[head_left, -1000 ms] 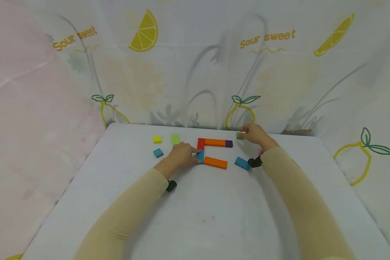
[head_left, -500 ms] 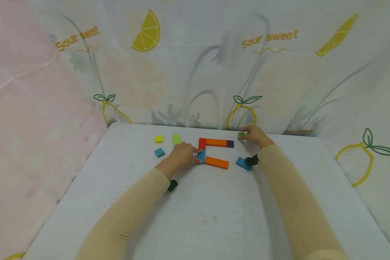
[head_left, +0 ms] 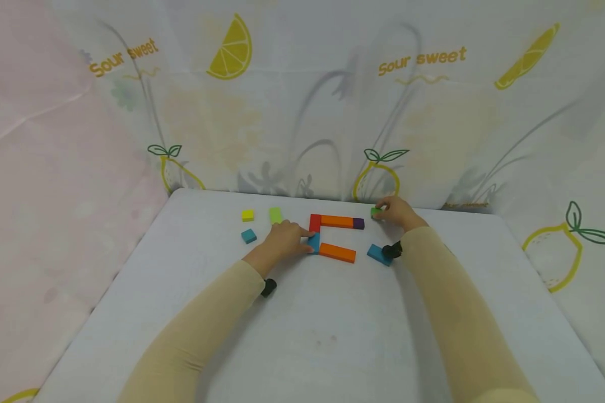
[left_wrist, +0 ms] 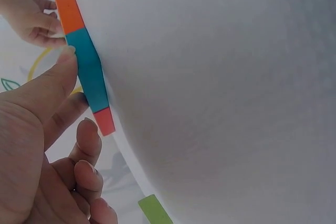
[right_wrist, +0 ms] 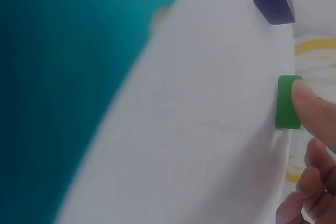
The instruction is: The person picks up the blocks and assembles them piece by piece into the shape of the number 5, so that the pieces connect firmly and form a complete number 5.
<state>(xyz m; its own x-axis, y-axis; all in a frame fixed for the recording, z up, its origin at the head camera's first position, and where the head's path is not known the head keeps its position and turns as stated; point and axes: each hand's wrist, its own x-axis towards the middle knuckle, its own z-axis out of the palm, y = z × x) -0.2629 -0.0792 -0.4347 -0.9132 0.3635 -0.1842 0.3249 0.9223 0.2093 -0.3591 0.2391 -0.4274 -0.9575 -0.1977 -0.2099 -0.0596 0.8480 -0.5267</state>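
In the head view, my left hand (head_left: 282,239) pinches a blue block (head_left: 314,243) between thumb and index finger. The blue block's far end meets a red block (head_left: 315,222), and an orange block (head_left: 337,252) runs right from its near end. A second orange block (head_left: 336,221) extends from the red one, with a purple block (head_left: 358,223) at its tip. Farther right, near the table's back edge, my right hand (head_left: 398,212) pinches a small green block (head_left: 376,212). The right wrist view shows the thumb against the green block (right_wrist: 287,103); the fingers behind it are partly hidden.
A loose blue block (head_left: 379,254) lies beneath the right wrist's black camera (head_left: 392,250), partly covered. Left of the left hand are a yellow block (head_left: 247,215), a teal block (head_left: 249,236) and a light green block (head_left: 275,215). A printed cloth (head_left: 302,112) hangs behind the table.
My right hand, still gripping the green block, has come slightly nearer, and its wrist has shifted a little left. The left hand stays on the blue block. The whole head view has drifted slightly.
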